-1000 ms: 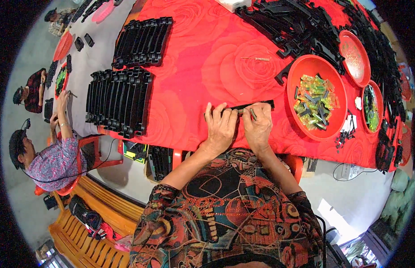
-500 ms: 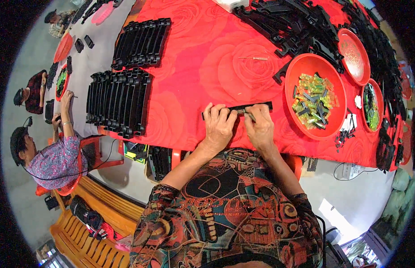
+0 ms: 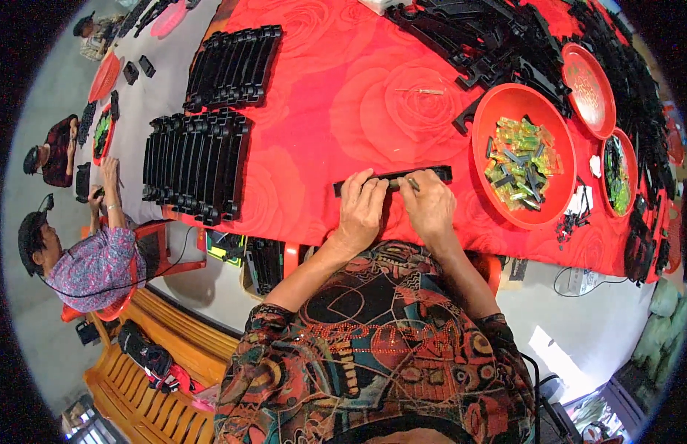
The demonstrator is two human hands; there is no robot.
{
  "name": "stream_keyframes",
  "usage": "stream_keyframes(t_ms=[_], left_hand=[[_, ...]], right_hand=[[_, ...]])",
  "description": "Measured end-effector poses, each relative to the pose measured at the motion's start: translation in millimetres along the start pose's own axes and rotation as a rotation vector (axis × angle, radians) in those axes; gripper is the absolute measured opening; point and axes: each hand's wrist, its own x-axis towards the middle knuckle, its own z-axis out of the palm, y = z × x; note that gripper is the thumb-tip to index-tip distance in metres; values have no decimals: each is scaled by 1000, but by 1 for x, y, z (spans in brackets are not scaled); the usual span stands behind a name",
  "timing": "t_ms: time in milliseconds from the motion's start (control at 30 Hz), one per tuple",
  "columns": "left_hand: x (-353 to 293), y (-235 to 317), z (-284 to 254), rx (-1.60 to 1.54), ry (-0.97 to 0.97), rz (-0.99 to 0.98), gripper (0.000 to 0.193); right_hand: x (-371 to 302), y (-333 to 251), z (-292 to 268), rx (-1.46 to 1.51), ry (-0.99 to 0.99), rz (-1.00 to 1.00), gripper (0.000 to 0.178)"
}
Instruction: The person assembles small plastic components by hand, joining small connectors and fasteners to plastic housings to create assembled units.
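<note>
A long black plastic bar (image 3: 437, 172) lies across the red tablecloth at the near edge of the table, just in front of my body. My left hand (image 3: 362, 207) is closed over its left part, fingers bent onto the bar. Bent over the right part, my right hand (image 3: 430, 209) pinches a small dark stick-like piece (image 3: 413, 183) between thumb and forefinger. Both hands' fingertips nearly meet at the middle of the bar, where they partly hide it. To the right of my right hand stands a red bowl (image 3: 485, 194) of small yellow-green and black pieces.
Two rows of black plastic bars (image 3: 197, 166) lie to the left. A thin tool (image 3: 431, 92) rests farther back. Black parts (image 3: 499, 44) are heaped at the back right, beside more red bowls (image 3: 589, 122). A co-worker (image 3: 92, 259) sits at the far left.
My right fingers have shifted slightly upward on the bar, and the small dark piece has turned in them. More of the bar's left end shows beside my left hand.
</note>
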Motion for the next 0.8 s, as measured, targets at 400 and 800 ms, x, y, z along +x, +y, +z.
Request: stream_keyframes(t_ms=[400, 800], left_hand=[[-2, -10, -4, -132, 12, 32, 23], [8, -2, -1, -15, -16, 44, 28]], right_hand=[[7, 12, 2, 129, -17, 42, 22], [8, 7, 10, -63, 11, -88, 17]])
